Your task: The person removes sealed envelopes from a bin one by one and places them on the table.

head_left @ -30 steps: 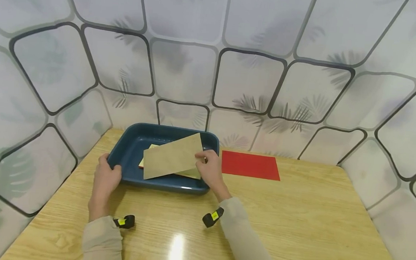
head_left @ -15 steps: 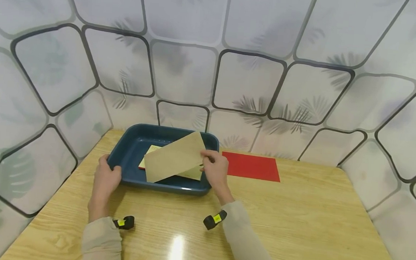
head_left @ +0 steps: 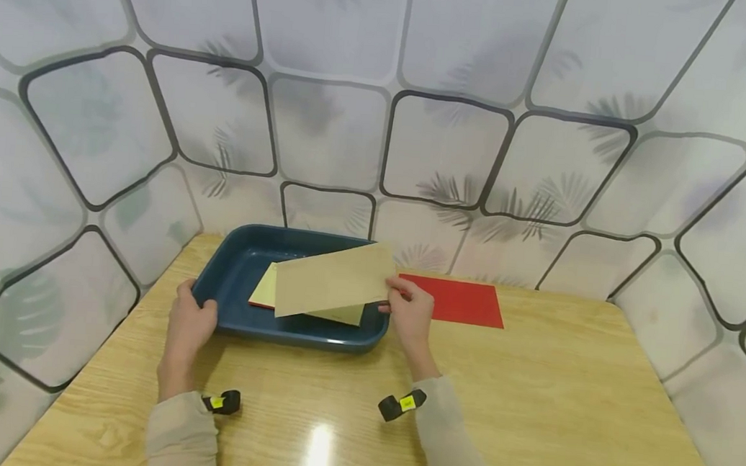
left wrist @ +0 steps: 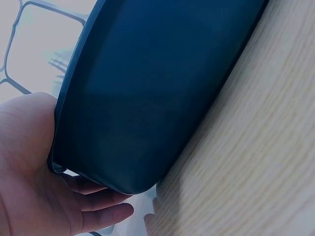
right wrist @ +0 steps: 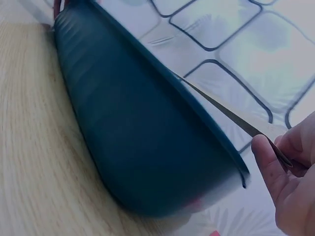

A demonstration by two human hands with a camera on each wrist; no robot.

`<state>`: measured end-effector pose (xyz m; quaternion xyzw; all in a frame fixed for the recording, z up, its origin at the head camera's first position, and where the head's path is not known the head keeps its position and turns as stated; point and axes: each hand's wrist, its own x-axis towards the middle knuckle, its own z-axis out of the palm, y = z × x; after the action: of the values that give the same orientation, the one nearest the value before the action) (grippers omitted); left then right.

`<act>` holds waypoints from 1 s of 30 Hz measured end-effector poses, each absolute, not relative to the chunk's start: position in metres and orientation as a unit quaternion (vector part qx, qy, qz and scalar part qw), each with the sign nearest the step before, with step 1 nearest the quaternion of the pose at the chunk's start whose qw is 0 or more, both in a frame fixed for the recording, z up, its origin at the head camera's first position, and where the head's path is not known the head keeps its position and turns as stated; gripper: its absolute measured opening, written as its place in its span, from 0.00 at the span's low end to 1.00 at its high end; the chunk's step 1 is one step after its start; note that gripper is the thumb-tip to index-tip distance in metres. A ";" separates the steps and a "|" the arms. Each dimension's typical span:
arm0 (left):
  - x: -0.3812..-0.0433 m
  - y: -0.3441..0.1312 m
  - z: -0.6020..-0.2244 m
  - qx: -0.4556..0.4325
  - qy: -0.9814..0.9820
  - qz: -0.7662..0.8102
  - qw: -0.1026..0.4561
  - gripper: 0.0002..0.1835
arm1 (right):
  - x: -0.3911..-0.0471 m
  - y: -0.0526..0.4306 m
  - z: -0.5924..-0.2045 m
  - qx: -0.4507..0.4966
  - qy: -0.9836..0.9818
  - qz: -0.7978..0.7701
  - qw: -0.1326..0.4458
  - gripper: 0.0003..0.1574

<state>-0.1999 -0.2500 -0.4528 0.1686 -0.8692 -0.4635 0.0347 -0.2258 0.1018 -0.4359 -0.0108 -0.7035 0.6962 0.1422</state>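
A dark blue tray (head_left: 294, 339) stands on the table near the wall. My left hand (head_left: 191, 325) grips its left end, thumb over the rim; in the left wrist view the fingers (left wrist: 106, 216) lie against the outer side. My right hand (head_left: 410, 311) pinches a tan rectangular sheet of paper (head_left: 334, 279) by its right end. That sheet hangs tilted above the tray, and the right wrist view shows it edge-on, raised over the rim. Beneath it, pale yellow papers (head_left: 265, 287) with a red edge lie in the tray, partly hidden by the sheet.
A red sheet (head_left: 465, 301) lies flat on the wooden table (head_left: 543, 404), just right of the tray. Behind stands a patterned wall (head_left: 447, 148), close to the tray's far side. Each wrist carries a small black camera (head_left: 226, 402).
My right hand has moved right and slightly down, drawing the tan sheet rightward over the tray's right rim. More of the pale yellow paper shows. My left hand stays on the tray.
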 end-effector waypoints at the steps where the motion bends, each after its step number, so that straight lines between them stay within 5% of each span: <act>1: -0.200 -0.250 -0.453 0.169 -0.869 -0.463 0.034 0.36 | -0.224 0.104 -0.437 -0.020 -0.697 0.702 0.141 0.15; 30: -0.198 -0.247 -0.452 0.168 -0.868 -0.464 0.047 0.35 | -0.223 0.149 -0.455 -0.081 -0.619 0.766 0.153 0.15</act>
<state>-0.1978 -0.2471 -0.4518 0.1683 -0.8684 -0.4641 0.0471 -0.2231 0.1493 -0.4549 -0.0809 -0.6192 0.7658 0.1535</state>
